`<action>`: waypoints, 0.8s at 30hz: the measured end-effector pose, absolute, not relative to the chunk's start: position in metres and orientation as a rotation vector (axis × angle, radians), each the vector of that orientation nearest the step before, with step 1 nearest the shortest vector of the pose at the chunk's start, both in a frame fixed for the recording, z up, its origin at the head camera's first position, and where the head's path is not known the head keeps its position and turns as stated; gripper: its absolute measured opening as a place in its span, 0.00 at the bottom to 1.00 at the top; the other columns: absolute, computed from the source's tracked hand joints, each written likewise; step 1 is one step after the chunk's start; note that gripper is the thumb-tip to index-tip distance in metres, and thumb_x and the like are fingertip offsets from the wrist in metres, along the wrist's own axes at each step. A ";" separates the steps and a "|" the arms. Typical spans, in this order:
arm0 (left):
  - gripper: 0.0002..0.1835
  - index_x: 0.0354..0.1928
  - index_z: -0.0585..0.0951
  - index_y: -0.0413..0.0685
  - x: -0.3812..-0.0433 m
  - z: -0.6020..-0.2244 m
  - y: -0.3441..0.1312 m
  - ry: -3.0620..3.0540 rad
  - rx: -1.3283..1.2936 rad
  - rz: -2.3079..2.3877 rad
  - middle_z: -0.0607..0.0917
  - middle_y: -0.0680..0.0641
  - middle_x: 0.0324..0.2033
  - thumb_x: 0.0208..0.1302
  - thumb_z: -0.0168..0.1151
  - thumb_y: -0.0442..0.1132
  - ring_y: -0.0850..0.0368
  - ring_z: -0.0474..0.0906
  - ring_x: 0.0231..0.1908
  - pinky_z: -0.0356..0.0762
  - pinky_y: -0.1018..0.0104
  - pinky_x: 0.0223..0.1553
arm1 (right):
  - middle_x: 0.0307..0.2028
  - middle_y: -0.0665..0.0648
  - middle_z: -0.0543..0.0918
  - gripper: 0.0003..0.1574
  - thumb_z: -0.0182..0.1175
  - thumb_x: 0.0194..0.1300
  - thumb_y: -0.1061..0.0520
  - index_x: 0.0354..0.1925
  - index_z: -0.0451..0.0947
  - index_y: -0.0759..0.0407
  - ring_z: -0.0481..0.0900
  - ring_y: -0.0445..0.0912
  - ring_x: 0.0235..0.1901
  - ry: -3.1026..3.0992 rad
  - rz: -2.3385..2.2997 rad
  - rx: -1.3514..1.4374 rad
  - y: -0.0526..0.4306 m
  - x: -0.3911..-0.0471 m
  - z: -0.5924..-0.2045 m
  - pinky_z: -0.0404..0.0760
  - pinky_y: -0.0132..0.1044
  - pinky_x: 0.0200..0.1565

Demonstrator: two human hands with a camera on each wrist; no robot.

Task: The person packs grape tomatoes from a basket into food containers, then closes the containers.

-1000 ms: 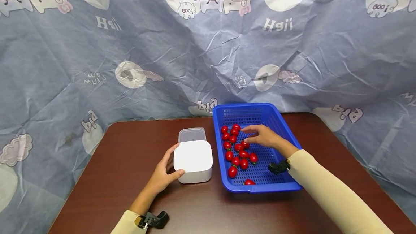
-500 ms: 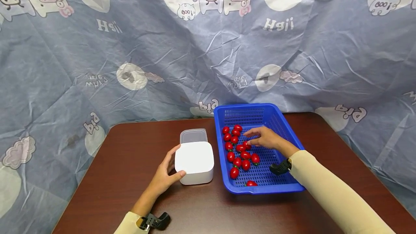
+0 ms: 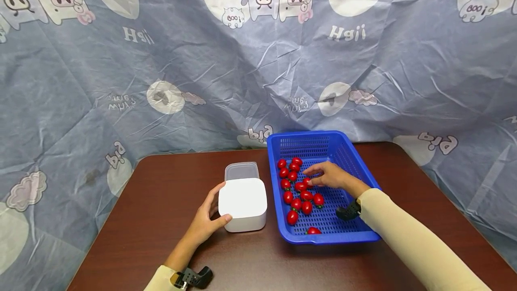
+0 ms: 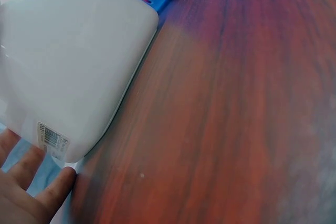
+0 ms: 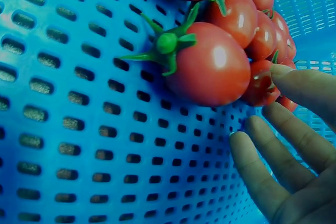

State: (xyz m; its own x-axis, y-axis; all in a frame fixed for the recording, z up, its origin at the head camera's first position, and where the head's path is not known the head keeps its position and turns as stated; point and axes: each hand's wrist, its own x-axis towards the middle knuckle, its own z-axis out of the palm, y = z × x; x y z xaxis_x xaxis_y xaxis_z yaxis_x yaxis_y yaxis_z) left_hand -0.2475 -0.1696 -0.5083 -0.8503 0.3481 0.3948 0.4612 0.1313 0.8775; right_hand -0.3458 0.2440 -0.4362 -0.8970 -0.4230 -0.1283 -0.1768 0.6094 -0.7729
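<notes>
My left hand (image 3: 206, 219) grips the left side of a white square box (image 3: 242, 205), thumb at its near corner and fingers at the far one. A barcode label (image 4: 52, 139) shows on the box beside the fingers in the left wrist view. My right hand (image 3: 329, 176) is inside a blue plastic basket (image 3: 282, 232), low over small red tomatoes (image 3: 306, 195) with green stems. Its thumb (image 5: 302, 85) overlaps one tomato (image 5: 261, 85) in the right wrist view. The other fingers are spread beside that tomato, not closed round it.
A clear plastic lid (image 3: 242, 171) lies behind the white box. Both containers stand on a dark brown wooden table (image 3: 161, 192), the basket to the right of the box. A grey-blue printed cloth (image 3: 202, 57) hangs behind the table.
My right hand has sunk slightly, its thumb coming down onto a tomato. The left hand keeps its place on the box. The whole view has shifted a little.
</notes>
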 end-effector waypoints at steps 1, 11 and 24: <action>0.45 0.74 0.54 0.51 -0.247 -0.508 -0.170 -2.292 -0.821 -1.833 0.67 0.48 0.67 0.58 0.67 0.34 0.53 0.65 0.65 0.69 0.60 0.59 | 0.54 0.69 0.79 0.25 0.66 0.60 0.63 0.55 0.77 0.68 0.82 0.53 0.46 2.541 -1.168 -0.490 0.244 -0.346 -0.437 0.82 0.41 0.41; 0.46 0.74 0.54 0.54 -0.246 -0.507 -0.169 -2.282 -0.827 -1.830 0.68 0.47 0.66 0.57 0.67 0.33 0.55 0.66 0.64 0.69 0.62 0.58 | 0.47 0.64 0.84 0.23 0.68 0.59 0.60 0.53 0.80 0.66 0.82 0.55 0.48 2.633 -1.051 -0.592 0.246 -0.347 -0.439 0.80 0.46 0.47; 0.45 0.74 0.54 0.44 -0.241 -0.496 -0.166 -2.267 -0.839 -1.858 0.67 0.41 0.66 0.57 0.66 0.31 0.58 0.66 0.64 0.70 0.57 0.58 | 0.44 0.59 0.86 0.23 0.70 0.57 0.57 0.50 0.82 0.63 0.83 0.53 0.47 2.721 -0.906 -0.668 0.243 -0.345 -0.441 0.76 0.51 0.51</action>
